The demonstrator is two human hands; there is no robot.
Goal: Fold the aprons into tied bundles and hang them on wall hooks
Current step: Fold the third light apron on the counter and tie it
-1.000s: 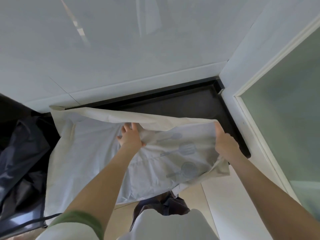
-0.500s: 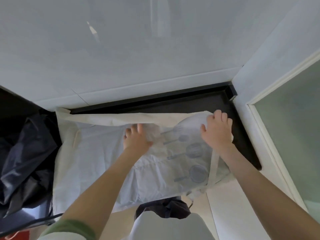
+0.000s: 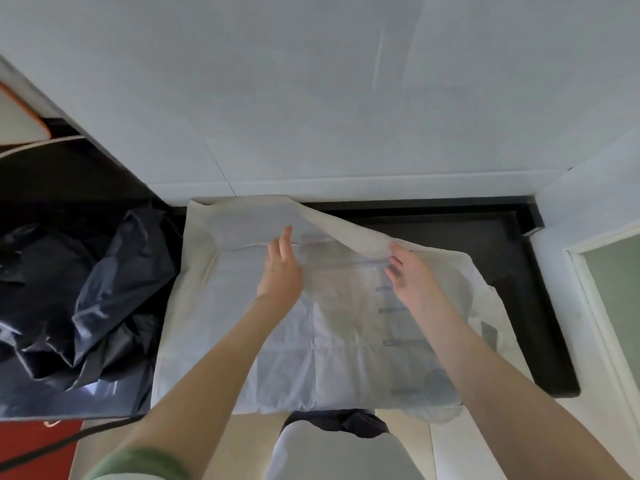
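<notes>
**Desk:** What are the hands doing?

**Photographer:** The left hand (image 3: pixel 282 271) is lying flat with straight fingers, pressing the middle of the white apron (image 3: pixel 346 341). The right hand (image 3: pixel 410 275), just to its right, is pinching the apron's raised far edge.

**Desk:** And where is the apron lying?

**Photographer:** It is lying spread on the dark counter (image 3: pixel 502 244), its long axis running left to right and its near edge hanging over the front. The lifted flap is sitting at the right hand's fingertips (so that hand looks best placed to carry the fold). A crumpled black bag (image 3: pixel 104 289) is sitting just left of the apron. A white wall (image 3: pixel 346 116) is rising beyond, with a frosted door (image 3: pixel 616 289) standing at the right.
</notes>
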